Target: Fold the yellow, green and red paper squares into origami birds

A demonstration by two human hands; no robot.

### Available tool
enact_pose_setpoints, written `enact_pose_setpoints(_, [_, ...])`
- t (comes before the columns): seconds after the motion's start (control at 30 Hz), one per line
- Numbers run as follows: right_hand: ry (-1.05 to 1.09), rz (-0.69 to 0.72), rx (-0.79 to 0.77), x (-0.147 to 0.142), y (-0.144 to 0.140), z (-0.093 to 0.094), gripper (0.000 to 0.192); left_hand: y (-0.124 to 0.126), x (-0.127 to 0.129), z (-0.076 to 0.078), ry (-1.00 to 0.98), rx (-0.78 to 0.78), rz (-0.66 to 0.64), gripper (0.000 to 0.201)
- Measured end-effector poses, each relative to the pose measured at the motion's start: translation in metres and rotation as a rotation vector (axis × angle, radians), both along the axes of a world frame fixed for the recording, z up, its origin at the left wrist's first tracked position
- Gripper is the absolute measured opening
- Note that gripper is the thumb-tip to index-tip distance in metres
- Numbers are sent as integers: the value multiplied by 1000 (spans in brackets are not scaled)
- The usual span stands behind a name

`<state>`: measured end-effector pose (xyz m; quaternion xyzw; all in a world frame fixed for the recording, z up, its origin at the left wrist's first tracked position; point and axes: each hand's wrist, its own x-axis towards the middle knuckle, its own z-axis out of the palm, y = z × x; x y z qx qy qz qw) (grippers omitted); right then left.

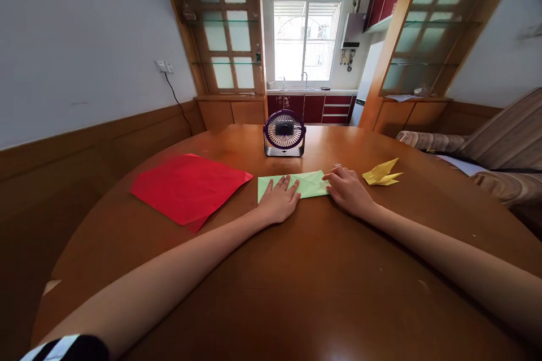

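2 flat hands press my folded green paper (pixel 311 183) onto the table (pixel 296 271): left hand (pixel 278 201) on its near-left part, right hand (pixel 349 190) on its right end, neither gripping.

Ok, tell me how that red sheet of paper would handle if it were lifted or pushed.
The red sheet looks thin and lies flat on the table, so it would probably flop and sag if lifted by one edge. It is likely very light; the small fan nearby could shift it. On the glossy wood it would probably slide easily.
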<state>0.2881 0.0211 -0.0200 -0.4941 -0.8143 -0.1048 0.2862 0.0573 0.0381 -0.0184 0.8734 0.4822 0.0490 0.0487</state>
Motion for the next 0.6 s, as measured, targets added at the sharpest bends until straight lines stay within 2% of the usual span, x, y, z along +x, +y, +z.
enact_pose_setpoints(0.07, [-48,114,51,-7,-6,0,26,1,0,-2,7,9,-2,56])
enact_pose_setpoints(0.13, [-78,244,9,-13,-11,-1,30,1,0,-2,10,17,-3,56])
enact_pose_setpoints(0.2, [-97,310,-59,-19,-14,-2,35,1,0,-2,14,24,0,56])
enact_pose_setpoints(0.37, [-123,344,-184,-23,-19,-1,40,-5,0,0,31,13,21,56])
enact_pose_setpoints(0.6, [-199,375,-101,-29,-42,7,39,-26,-3,1,47,36,21,56])
